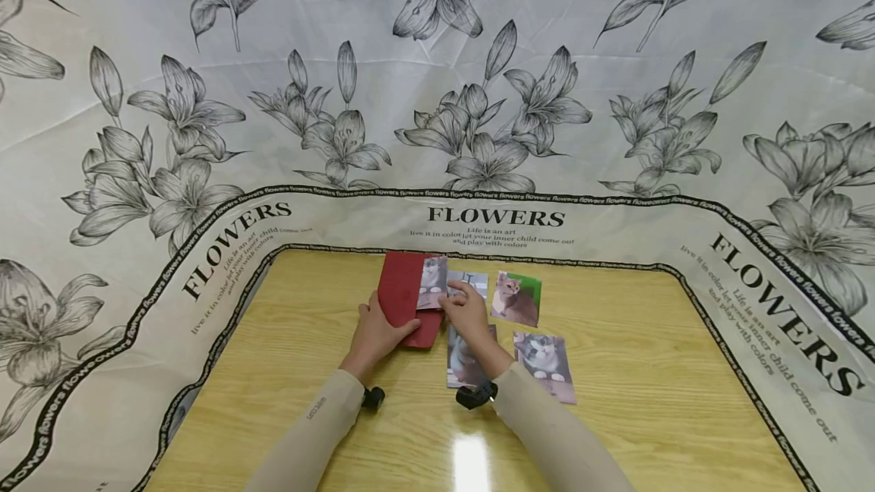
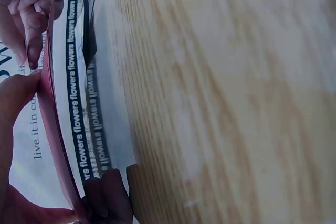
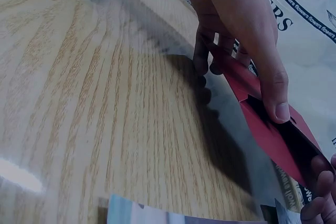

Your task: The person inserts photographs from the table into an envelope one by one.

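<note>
My left hand (image 1: 377,329) grips the red envelope (image 1: 398,287); between right-hand (image 1: 472,313) fingertips, pinched, a photo (image 1: 431,281) whose cat only the head view shows.

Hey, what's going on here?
A person's left hand holds a red envelope while their right hand pinches a cat photo against it. I can't tell whether the photo is partly inside. Four other photos lie on the wood-grain table to the right, two partly hidden.
</note>
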Action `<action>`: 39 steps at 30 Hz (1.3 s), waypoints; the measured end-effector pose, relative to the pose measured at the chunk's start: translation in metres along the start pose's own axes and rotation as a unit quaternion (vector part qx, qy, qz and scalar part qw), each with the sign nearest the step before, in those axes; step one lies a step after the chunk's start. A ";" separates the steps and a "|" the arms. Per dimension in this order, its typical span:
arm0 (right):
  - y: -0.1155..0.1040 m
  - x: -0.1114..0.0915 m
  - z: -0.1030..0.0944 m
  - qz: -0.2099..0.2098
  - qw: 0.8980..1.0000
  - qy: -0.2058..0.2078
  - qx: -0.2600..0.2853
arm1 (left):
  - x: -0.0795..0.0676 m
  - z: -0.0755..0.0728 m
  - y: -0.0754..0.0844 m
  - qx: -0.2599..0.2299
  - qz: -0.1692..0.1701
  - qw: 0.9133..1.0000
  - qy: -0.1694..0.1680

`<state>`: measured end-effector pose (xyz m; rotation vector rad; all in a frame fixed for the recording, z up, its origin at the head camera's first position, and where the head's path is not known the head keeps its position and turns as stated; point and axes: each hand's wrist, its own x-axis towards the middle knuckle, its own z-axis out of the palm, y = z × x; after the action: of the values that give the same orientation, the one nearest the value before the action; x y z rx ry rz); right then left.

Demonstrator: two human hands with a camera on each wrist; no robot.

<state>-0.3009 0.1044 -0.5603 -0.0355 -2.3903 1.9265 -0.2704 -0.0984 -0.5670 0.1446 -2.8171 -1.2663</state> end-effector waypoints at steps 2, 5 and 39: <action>-0.002 0.001 0.002 0.000 1.000 0.001 -0.006 | 0.000 0.000 0.000 -0.002 -0.002 1.000 0.000; -0.005 0.002 0.003 -0.001 1.000 -0.002 -0.015 | 0.000 -0.001 0.000 -0.001 -0.004 1.000 0.000; -0.015 0.012 0.022 -0.007 0.991 -0.022 -0.130 | -0.002 -0.001 0.002 0.018 0.001 1.000 0.004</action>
<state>-0.3143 0.0802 -0.5499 0.0093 -2.6466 1.6141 -0.2682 -0.0981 -0.5649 0.1470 -2.8340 -1.2126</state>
